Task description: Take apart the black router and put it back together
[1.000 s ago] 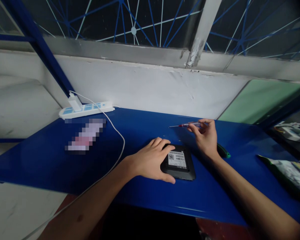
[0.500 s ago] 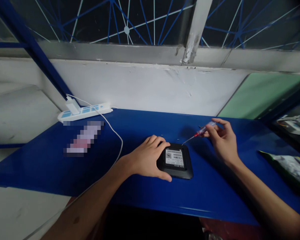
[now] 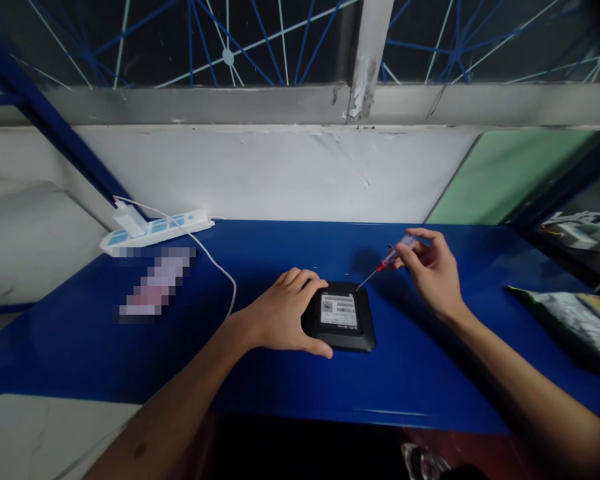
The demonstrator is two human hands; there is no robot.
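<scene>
A flat black square electronic device (image 3: 367,330) lies on the blue table with a white printed label (image 3: 339,311) facing up. My left hand (image 3: 287,313) grips its left side, fingers over the far edge and thumb along the near edge. Between the thumb and fingers of my right hand (image 3: 433,270) is a screwdriver (image 3: 391,257) with a see-through purplish handle and a red collar. Its thin shaft slants down to the left, and the tip meets the device near its far right corner. Whether a screw sits under the tip is too small to tell.
A white power strip (image 3: 167,229) with a plugged-in charger stands at the back left, its white cable (image 3: 215,257) running across the table. Before it lies a pixelated object (image 3: 155,283). A shiny package (image 3: 570,320) rests at the right. A white wall (image 3: 280,173) closes the back.
The whole view has shifted, so things appear further left. Both hands keep their grips, and the screwdriver tip stays at the same corner of the device.
</scene>
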